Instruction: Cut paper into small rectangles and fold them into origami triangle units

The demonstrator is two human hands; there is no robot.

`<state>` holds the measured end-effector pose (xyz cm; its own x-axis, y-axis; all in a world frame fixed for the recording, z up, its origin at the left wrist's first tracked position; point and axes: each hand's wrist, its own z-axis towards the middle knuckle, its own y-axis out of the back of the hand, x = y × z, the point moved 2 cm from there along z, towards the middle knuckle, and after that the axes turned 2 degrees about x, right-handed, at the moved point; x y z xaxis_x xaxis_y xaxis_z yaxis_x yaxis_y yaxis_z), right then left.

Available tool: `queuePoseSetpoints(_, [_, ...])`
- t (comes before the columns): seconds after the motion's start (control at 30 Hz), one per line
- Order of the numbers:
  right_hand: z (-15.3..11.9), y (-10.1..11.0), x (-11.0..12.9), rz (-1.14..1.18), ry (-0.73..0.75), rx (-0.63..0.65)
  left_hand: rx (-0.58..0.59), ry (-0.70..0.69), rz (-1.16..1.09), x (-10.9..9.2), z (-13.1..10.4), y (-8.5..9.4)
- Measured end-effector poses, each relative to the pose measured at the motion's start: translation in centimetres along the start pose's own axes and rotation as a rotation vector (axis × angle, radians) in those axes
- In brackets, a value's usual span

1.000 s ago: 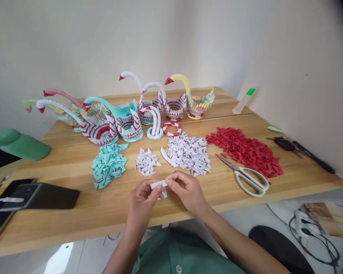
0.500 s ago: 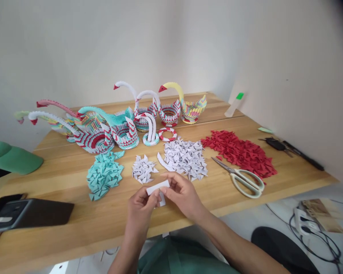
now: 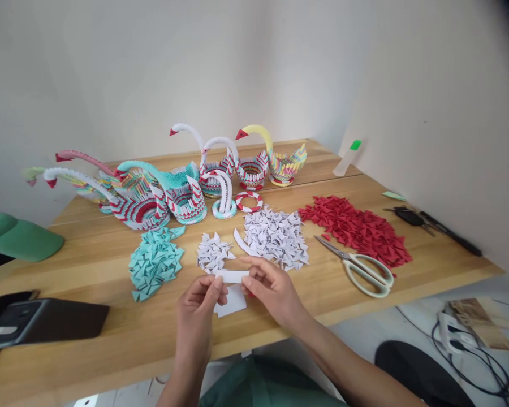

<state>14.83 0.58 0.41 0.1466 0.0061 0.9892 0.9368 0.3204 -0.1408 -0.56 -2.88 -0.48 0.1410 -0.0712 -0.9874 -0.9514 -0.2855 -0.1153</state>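
Note:
Between my two hands a narrow white paper strip (image 3: 232,276) is stretched level above the table's front. My left hand (image 3: 200,305) pinches its left end, and my right hand (image 3: 275,291) pinches the right end. Below the strip, white paper (image 3: 232,302) lies on the table. A bit of red shows by my right fingers, too covered to make out. Just beyond my hands are a small pile of folded white paper pieces (image 3: 213,252), a larger white pile (image 3: 277,237) and a curved white paper piece (image 3: 244,243).
Teal pieces (image 3: 156,263) lie left; red pieces (image 3: 358,229) and scissors (image 3: 360,268) lie right. Several paper swans (image 3: 139,209) and a red-and-white ring (image 3: 249,202) stand behind. A green bottle (image 3: 21,237) and dark box-like object (image 3: 63,317) are left, keys (image 3: 409,216) far right.
My left hand has shifted left and down, away from my right. The strip has gone from tilted to level, and the white paper beneath is more exposed.

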Motion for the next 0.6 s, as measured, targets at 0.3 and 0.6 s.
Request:
queuePoseSetpoints(0.3, [-0.2,-0.4,0.1,-0.195,0.020,-0.039,0.115,0.079,-0.019,0.6,0.3,-0.8])
queuePoseSetpoints(0.6, [-1.1,2.2,1.7,-0.453,0.244,0.003,0.201,0.178,-0.171,-0.4,0.0,-0.1])
